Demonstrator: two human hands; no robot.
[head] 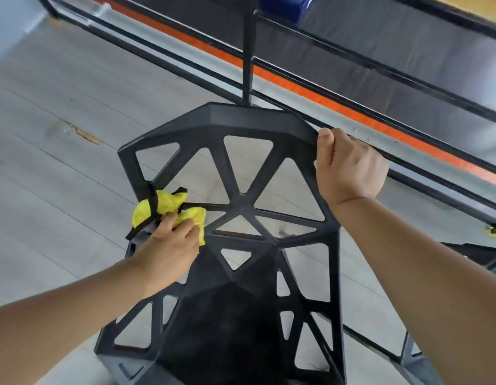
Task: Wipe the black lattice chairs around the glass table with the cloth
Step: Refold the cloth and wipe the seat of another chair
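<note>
Yellow cloth [170, 202] bunched under left fingers [184, 225]

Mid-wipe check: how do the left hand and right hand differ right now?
The left hand holds the crumpled yellow cloth against left-side struts of the black lattice chair; the right hand holds no cloth. The left hand sits lower on the backrest; the right hand takes its grip at the upper right edge. Both touch the same chair.

Here's the black lattice chair [241, 207], seen from above, its back a web of triangular openings over a solid dark seat. The yellow cloth [170, 202], crumpled, sits at the chair's left edge, bulging through the struts. The glass table [407, 87] lies just beyond the chair's top rim.
</note>
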